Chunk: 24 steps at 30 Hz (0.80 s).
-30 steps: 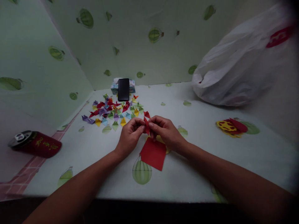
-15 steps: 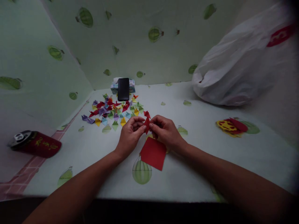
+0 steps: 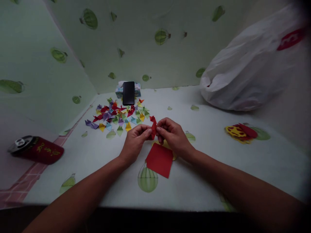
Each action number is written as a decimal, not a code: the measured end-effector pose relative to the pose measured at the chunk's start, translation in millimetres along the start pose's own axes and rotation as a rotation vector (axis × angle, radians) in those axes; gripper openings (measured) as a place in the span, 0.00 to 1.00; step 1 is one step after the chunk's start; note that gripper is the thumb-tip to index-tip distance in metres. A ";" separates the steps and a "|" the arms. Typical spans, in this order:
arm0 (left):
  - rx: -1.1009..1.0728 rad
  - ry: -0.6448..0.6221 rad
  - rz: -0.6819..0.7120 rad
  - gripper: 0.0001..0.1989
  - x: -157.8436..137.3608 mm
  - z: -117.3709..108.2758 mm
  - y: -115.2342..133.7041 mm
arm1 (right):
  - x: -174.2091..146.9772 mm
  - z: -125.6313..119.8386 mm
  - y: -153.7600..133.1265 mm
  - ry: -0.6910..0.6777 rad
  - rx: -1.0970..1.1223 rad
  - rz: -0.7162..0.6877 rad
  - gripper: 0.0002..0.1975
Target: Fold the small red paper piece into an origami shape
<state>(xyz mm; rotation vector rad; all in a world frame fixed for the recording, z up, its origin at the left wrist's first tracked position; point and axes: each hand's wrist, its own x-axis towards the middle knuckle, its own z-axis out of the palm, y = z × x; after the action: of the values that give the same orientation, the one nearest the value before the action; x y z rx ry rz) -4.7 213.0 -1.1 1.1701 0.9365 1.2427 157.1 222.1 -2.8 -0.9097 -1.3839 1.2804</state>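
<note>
Pinched between my two hands is a small piece of folded red paper (image 3: pixel 154 130), narrow and pointed. My left hand (image 3: pixel 134 140) grips its left side with thumb and fingers. On the right side, the thumb and forefinger of my right hand (image 3: pixel 174 136) close on its edge. Just below lies a flat red paper square (image 3: pixel 159 160), with a yellow paper (image 3: pixel 174 156) partly showing from under it. Behind the folded piece is another red folded shape (image 3: pixel 152 118), partly overlapped by it. A pile of many-coloured paper cranes (image 3: pixel 119 115) spreads beyond my left hand.
A black phone (image 3: pixel 128 93) leans on a tissue box (image 3: pixel 119 91) at the back. On the left lies a red can (image 3: pixel 40 149). A white plastic bag (image 3: pixel 233 74) bulges at the right, with red and yellow cut-outs (image 3: pixel 239 132) before it.
My fingers have shifted slightly on the folded red paper, which now shows turned more edge-on. My left fingers have dropped a little. Everything on the table stays where it was.
</note>
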 end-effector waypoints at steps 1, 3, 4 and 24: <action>-0.002 -0.005 0.005 0.10 -0.2 0.0 -0.1 | 0.2 0.1 -0.1 0.002 0.013 0.000 0.09; 0.002 -0.015 0.012 0.10 -0.7 -0.3 -0.1 | 0.5 0.3 -0.2 -0.003 0.021 0.002 0.09; 0.005 -0.020 0.015 0.10 -1.0 -0.7 -0.2 | 0.7 0.5 -0.4 -0.005 0.025 0.004 0.09; 0.216 -0.001 0.193 0.06 -3.6 -3.1 4.7 | 2.2 0.2 -2.3 -0.084 0.256 0.041 0.08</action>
<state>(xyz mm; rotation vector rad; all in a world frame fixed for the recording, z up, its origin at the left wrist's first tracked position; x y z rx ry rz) -9.1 209.6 2.6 1.4587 0.9939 1.3168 156.6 223.8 -0.1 -0.7189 -1.2357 1.5023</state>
